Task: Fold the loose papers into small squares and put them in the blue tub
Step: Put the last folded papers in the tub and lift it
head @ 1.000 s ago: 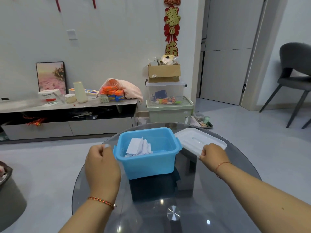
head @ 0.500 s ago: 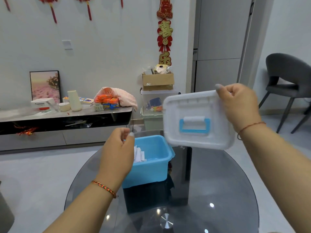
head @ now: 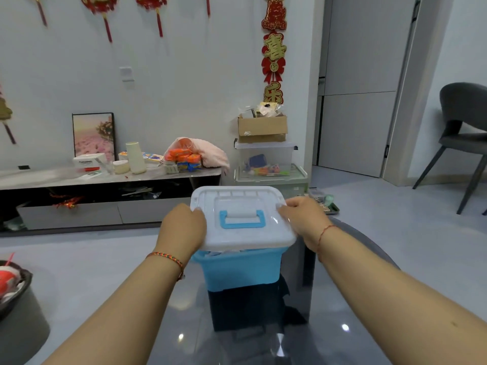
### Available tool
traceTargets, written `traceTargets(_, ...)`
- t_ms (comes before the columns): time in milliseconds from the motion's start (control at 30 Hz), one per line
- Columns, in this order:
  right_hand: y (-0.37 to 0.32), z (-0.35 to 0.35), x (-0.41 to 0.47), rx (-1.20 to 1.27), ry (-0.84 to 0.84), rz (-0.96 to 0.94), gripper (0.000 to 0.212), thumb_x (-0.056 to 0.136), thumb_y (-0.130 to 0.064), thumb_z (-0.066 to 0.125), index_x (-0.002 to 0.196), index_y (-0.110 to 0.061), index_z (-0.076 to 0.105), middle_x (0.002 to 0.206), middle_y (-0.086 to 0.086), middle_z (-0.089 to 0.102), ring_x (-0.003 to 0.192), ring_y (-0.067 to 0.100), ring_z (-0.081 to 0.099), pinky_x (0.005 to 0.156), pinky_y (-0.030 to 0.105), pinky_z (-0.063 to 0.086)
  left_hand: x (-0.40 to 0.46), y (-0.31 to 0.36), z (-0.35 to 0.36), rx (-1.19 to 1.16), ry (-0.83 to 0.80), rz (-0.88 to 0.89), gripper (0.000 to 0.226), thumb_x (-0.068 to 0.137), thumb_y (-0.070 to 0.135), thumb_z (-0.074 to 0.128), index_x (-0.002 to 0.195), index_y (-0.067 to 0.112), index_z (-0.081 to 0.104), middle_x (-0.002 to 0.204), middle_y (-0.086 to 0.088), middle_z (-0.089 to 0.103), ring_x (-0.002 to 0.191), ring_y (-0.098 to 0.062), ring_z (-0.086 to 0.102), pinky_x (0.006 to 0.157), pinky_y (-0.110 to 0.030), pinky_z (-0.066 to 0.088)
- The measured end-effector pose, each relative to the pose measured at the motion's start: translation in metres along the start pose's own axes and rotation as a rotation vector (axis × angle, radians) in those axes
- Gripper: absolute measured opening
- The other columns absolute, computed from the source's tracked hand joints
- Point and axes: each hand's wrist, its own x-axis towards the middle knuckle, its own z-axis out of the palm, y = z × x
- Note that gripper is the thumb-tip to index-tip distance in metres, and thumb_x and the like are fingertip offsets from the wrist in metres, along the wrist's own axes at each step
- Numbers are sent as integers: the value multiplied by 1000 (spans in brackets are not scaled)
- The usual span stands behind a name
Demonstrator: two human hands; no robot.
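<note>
The blue tub (head: 241,270) stands on the round glass table (head: 329,325) in front of me. A white lid (head: 237,233) with a blue handle (head: 241,219) lies over the tub's top, its near edge slightly raised. A sliver of folded white paper (head: 218,252) shows under that edge; the rest of the tub's inside is hidden. My left hand (head: 181,229) grips the lid's left edge. My right hand (head: 305,219) grips the lid's right edge.
A grey bin (head: 18,312) stands on the floor at the lower left. Behind the table are a low cabinet (head: 105,196) with clutter, stacked storage boxes (head: 266,164) and a cardboard box. A grey chair (head: 463,138) is at the far right.
The right hand lifted the white lid off the table, carried it up and over, and brought it down onto the tub. The left hand moved from the tub's side to the lid's left edge.
</note>
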Motion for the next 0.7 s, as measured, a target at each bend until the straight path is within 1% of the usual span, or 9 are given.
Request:
traceTargets(33,4,6,4,-55,9,-15,35,89,-30,57,84,4,65,72,16,63,68,27,59,66,33,50,2,0,2,72,-16,0,28,95,14,35,91,-3,57,94,-22,59,83,-37,57,61,-32,41)
traceTargets(100,5,12,12,-187,26,-26,30,92,-29,53,73,-8,62,69,6,58,66,22,51,56,25,38,6,-2,6,178,-23,-30,23,93,12,37,78,2,52,87,-18,57,77,-32,52,57,-29,36)
traceTargets(167,3,16,19,-360,56,-22,27,93,-30,48,78,-11,60,73,5,57,67,22,50,50,23,31,9,-5,10,272,-21,-50,23,91,14,40,68,9,45,82,-13,53,75,-30,50,60,-28,36)
traceTargets(233,1,20,24,-500,74,-8,24,95,-29,45,82,-11,55,74,5,52,70,24,50,48,23,28,13,-7,15,349,-25,-46,20,89,15,40,70,12,45,81,-9,52,77,-29,51,64,-29,40)
traceTargets(333,3,27,28,-617,73,33,18,95,-25,44,85,-12,52,71,4,48,72,25,49,49,22,29,16,-10,20,423,-39,-19,13,88,13,39,78,15,48,82,-6,52,79,-27,51,68,-30,42)
traceTargets(400,5,30,30,-659,77,47,16,94,-25,46,87,-13,54,74,4,51,72,25,51,55,24,35,19,-14,23,466,-51,-3,13,89,12,39,81,15,49,80,-5,50,78,-26,51,67,-30,42)
traceTargets(533,13,34,33,-706,54,52,22,95,-27,48,100,-10,60,88,8,56,75,25,51,61,27,37,26,-22,29,460,-75,10,13,90,14,40,82,15,51,75,-3,50,76,-25,52,66,-30,43)
traceTargets(633,21,35,38,-744,48,52,28,94,-32,48,102,-9,62,104,12,60,81,27,50,61,28,38,28,-26,31,448,-69,9,12,91,17,40,85,15,51,81,-4,53,76,-24,53,65,-30,43)
traceTargets(700,27,35,42,-753,39,60,33,93,-38,47,102,-10,62,109,13,60,86,28,51,63,29,39,30,-30,34,430,-67,-3,15,92,20,40,88,13,54,77,-3,54,75,-23,54,65,-29,44)
